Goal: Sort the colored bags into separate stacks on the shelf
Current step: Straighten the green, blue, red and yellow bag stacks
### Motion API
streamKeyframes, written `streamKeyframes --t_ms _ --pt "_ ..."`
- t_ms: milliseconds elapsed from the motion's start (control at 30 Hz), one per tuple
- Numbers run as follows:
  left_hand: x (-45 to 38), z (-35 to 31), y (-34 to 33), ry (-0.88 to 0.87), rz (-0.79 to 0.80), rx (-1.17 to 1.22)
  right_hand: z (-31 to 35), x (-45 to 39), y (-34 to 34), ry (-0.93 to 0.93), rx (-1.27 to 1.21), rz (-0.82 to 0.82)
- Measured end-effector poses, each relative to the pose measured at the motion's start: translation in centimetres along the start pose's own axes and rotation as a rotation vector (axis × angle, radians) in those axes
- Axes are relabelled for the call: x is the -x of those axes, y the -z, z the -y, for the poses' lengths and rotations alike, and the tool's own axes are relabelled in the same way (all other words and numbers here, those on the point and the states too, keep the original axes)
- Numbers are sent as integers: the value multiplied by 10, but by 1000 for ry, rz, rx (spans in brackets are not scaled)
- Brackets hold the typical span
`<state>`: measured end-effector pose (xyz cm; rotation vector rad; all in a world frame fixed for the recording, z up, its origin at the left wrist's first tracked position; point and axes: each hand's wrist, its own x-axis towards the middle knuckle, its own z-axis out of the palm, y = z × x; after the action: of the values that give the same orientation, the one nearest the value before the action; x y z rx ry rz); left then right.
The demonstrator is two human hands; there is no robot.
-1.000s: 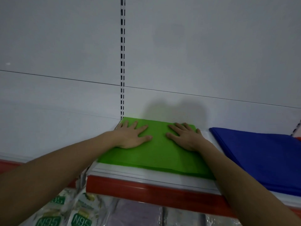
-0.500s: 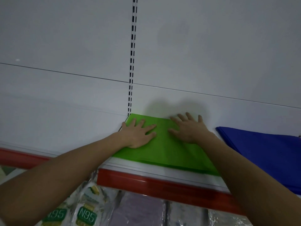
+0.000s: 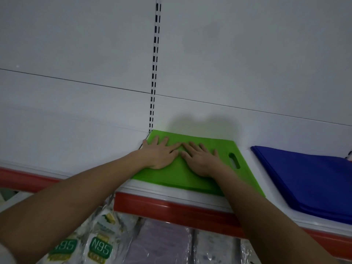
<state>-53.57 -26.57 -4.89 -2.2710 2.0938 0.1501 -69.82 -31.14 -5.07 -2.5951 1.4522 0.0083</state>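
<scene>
A flat stack of green bags (image 3: 192, 178) lies on the white shelf (image 3: 171, 195), pushed into the left back corner. Its cut-out handle slot shows near the right edge. My left hand (image 3: 162, 153) lies flat on the stack's left part, fingers straight. My right hand (image 3: 202, 160) lies flat beside it, fingertips almost touching the left hand's. A stack of blue bags (image 3: 312, 181) lies to the right on the same shelf, apart from the green one.
The shelf has a red front strip (image 3: 171, 210). A white back panel with a slotted upright (image 3: 155, 63) rises behind. Below the shelf lie packets marked N95 (image 3: 99, 248) and clear-wrapped goods (image 3: 162, 244).
My two hands have slid together toward the middle of the green stack. The right side of the stack with its handle slot is now uncovered. The view has shifted left.
</scene>
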Motion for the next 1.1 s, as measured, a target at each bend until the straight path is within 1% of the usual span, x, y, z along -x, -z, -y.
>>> streamKeyframes --t_ms 167,333,467,533,667,867,967,1033,1100 --pt "1 0 0 -1 7 6 -10 6 1 -8 22 0" --pt "-1 2 -1 -7 -2 9 -45 15 5 -49 75 -2" --pt "-2 2 -3 -10 -2 7 -58 19 4 -44 117 -16" --pt "-1 2 -2 -15 -5 11 -71 24 7 -72 142 -20" --pt "0 2 0 -13 -3 31 -97 31 11 -103 52 12" --pt "12 -3 9 -13 -4 -19 -96 30 9 -93 37 -13" --pt "27 -7 15 -66 37 -71 -96 30 10 -99 58 -8" --pt "40 -6 8 -100 46 -57 -95 31 11 -99 66 -8" --pt "50 -4 -3 -107 11 -25 -93 34 11 -103 69 -3"
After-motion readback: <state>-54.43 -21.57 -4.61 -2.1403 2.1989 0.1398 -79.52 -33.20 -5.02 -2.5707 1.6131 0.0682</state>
